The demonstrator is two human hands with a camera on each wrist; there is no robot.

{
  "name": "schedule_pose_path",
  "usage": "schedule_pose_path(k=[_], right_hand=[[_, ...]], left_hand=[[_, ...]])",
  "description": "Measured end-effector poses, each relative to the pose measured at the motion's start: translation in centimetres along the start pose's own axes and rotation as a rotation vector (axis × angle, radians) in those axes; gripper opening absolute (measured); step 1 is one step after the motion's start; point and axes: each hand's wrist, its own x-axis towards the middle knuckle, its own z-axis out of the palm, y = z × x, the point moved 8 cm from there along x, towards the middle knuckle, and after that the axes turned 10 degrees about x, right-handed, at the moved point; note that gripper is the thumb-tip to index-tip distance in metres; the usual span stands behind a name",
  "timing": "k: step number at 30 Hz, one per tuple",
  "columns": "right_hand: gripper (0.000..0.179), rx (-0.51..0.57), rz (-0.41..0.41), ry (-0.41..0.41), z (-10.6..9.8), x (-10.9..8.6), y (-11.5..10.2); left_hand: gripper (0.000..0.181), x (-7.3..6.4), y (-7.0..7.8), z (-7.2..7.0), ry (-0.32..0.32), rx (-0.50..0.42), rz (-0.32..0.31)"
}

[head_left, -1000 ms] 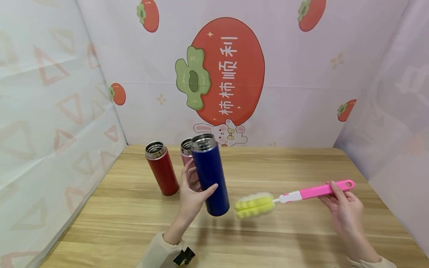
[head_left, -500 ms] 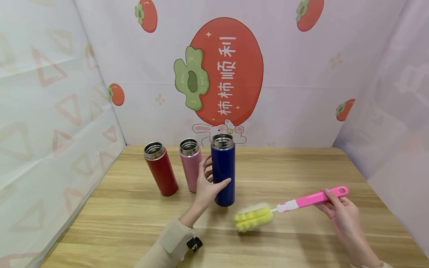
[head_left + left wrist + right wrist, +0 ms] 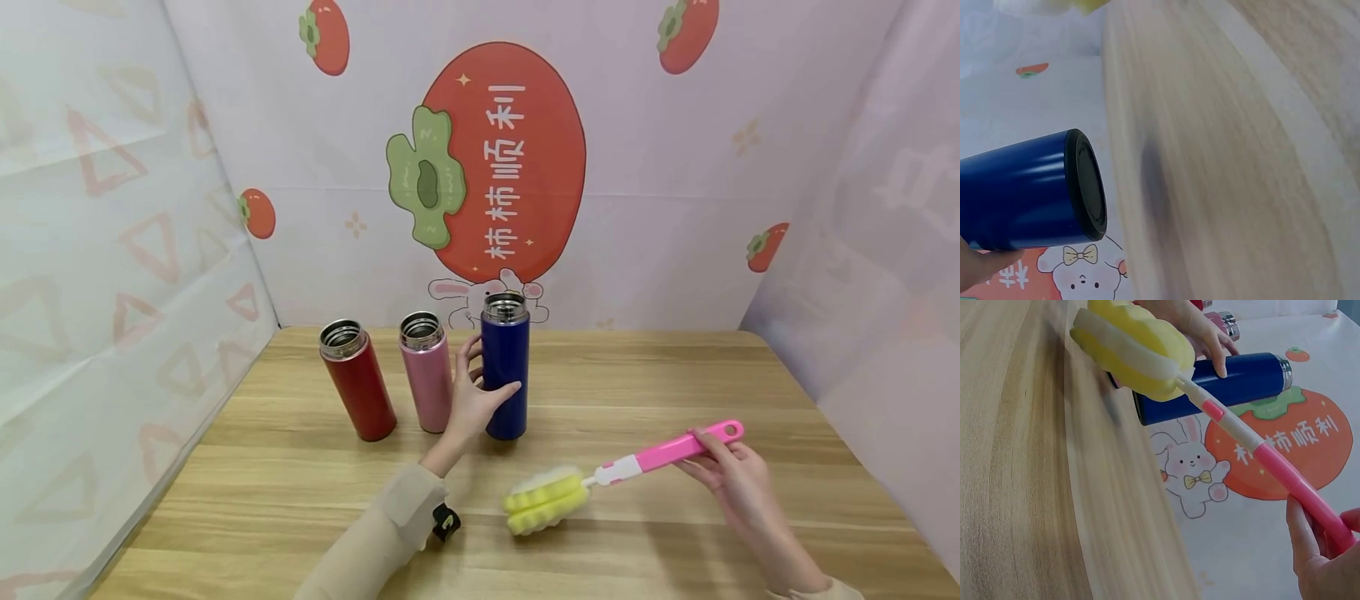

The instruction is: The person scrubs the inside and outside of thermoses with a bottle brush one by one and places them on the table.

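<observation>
My left hand [image 3: 474,407] grips a blue thermos bottle [image 3: 506,375], lidless and upright, with the thumb across its front. In the left wrist view the black base of the blue bottle [image 3: 1088,184] shows, apart from the tabletop. My right hand [image 3: 731,479] holds a bottle brush by its pink handle [image 3: 667,452]. Its yellow and white sponge head [image 3: 546,502] points left, low in front of the blue bottle. To the left of that bottle, a pink thermos bottle [image 3: 427,383] and a red one [image 3: 360,387] stand with open mouths.
The wooden table [image 3: 247,508] runs back to a printed cloth backdrop [image 3: 645,250]. Cloth walls rise on the left [image 3: 112,208] and right [image 3: 862,275]. A black clip-like piece [image 3: 446,522] sits at the left sleeve cuff.
The blue bottle has moved right and back, from in front of the pink bottle to its right, and has straightened upright. The brush has shifted left and down a little.
</observation>
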Motion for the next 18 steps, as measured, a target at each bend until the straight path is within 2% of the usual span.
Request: schedule_pose_path(k=[3,5,8,13,15,18], right_hand=[[0.015,0.016,0.005,-0.024,2.3,-0.6,-0.4],[0.014,0.019,0.007,-0.041,2.5,-0.4,-0.1],[0.011,-0.016,0.024,-0.05,0.9,0.3,1.0],[0.013,-0.023,0.037,-0.115,-2.1,1.7,3.2],[0.015,-0.035,0.044,-0.111,-2.8,2.0,3.8],[0.021,-0.105,0.076,-0.041,-4.0,2.4,4.5]], left_hand=[[0.085,0.4,-0.6,0.3,-0.011,0.023,-0.011],[0.085,0.6,-0.9,0.4,-0.012,0.033,-0.015],[0.085,0.8,-1.3,0.4,-0.011,0.047,-0.019],[0.085,0.9,-1.7,0.6,-0.01,0.071,-0.011],[0.084,0.9,-1.9,0.6,-0.014,0.077,0.0],[0.084,0.8,-2.1,0.7,-0.019,0.078,0.025]])
